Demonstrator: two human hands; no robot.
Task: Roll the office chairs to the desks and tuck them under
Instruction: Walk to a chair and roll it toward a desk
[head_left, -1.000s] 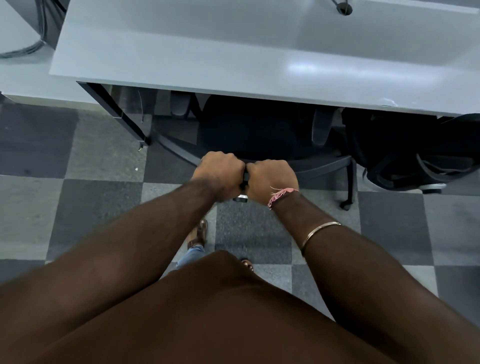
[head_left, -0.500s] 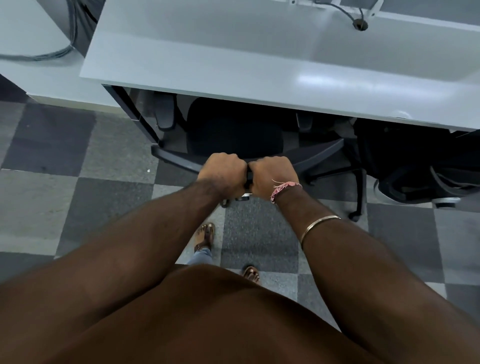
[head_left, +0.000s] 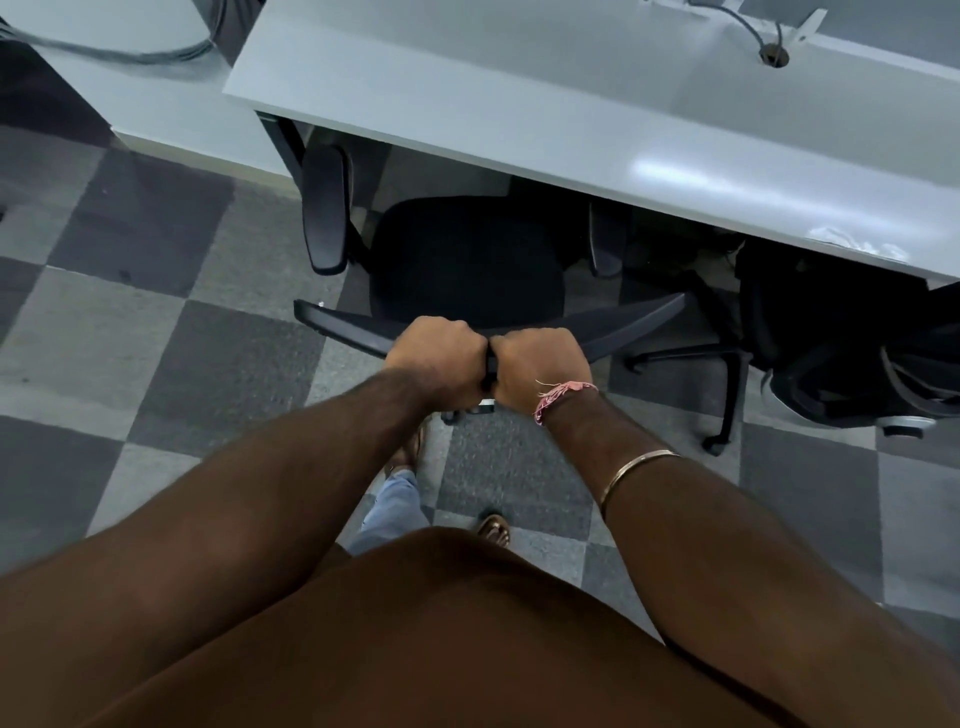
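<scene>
A black office chair (head_left: 467, 260) stands in front of the white desk (head_left: 519, 104), its seat front and right armrest under the desk edge. Its left armrest (head_left: 324, 208) lies mostly outside the edge, beside the desk's black leg. My left hand (head_left: 436, 358) and my right hand (head_left: 540, 364) sit side by side, both gripping the top middle of the chair's curved backrest (head_left: 343, 325). The chair's wheeled base shows partly below and to the right of the backrest.
A second black office chair (head_left: 831, 338) sits under the same desk at the right, close to the first chair's base. Another white desk (head_left: 156, 109) with grey cables (head_left: 130, 52) stands at the far left. The floor is grey checkered carpet (head_left: 208, 364). My feet stand just behind the chair.
More of the seat and left armrest shows outside the desk edge than before. The desk has shifted right in view. Both hands keep the same grip on the backrest.
</scene>
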